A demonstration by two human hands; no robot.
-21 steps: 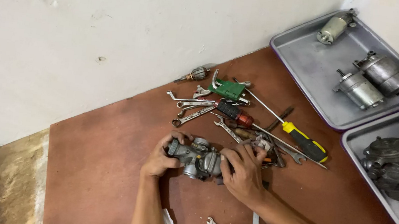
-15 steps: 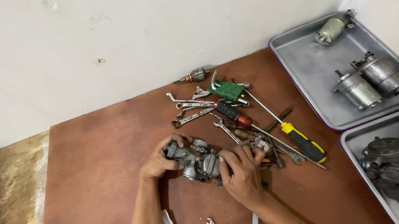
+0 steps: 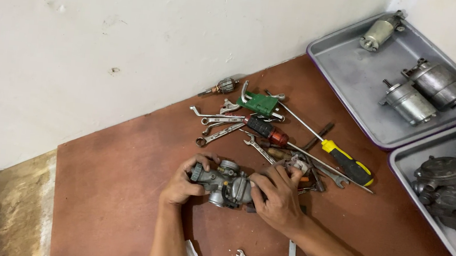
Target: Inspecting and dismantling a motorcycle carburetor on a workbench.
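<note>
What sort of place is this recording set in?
Probably a small engine or motorcycle repair workshop. Both hands, left hand and right hand, grip a metal carburettor on a brown board strewn with spanners and screwdrivers, beside a grey tray of starter motors.

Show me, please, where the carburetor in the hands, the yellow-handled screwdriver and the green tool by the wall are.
carburetor (image 3: 225,183), head view, on its grey metal body between the hands.
yellow-handled screwdriver (image 3: 347,161), head view, on the yellow and black handle.
green tool (image 3: 257,103), head view, on its green body.
</note>
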